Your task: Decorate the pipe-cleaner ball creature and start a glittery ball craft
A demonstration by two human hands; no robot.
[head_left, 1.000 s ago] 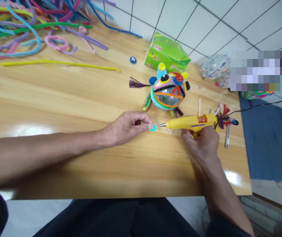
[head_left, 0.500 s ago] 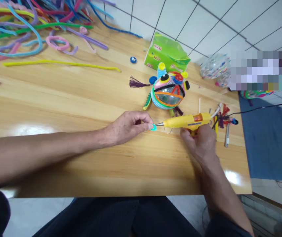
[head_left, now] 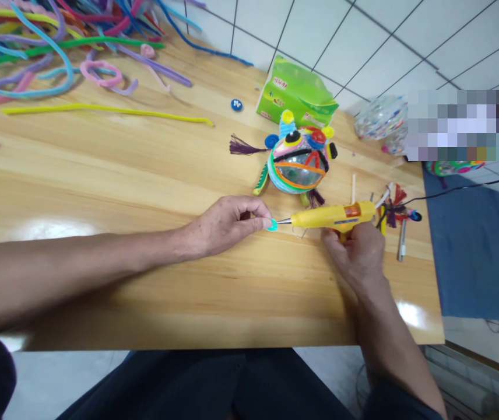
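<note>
Between thumb and forefinger, my left hand (head_left: pixel 243 220) pinches a small turquoise piece (head_left: pixel 273 225), perhaps a button; its exact kind is too small to tell. My right hand (head_left: pixel 357 251) grips a yellow hot glue gun (head_left: pixel 330 216) by its handle. The gun's metal tip points left and is at the edge of the turquoise piece. Just beyond stands a round, clear craft figure (head_left: pixel 299 166) decorated with coloured pipe cleaners, tassels and buttons. Neither hand touches it.
Pipe cleaners (head_left: pixel 48 52) lie heaped at the back left, with a yellow one (head_left: pixel 109 111) apart. A blue button (head_left: pixel 236 105) and a green tissue pack (head_left: pixel 297 93) sit behind the figure. The gun's black cord (head_left: pixel 463 189) runs right, past tassels (head_left: pixel 393 210).
Almost nothing differs. The glue gun and my right hand appear very slightly further right, while the tip stays at the turquoise piece in my left hand.
</note>
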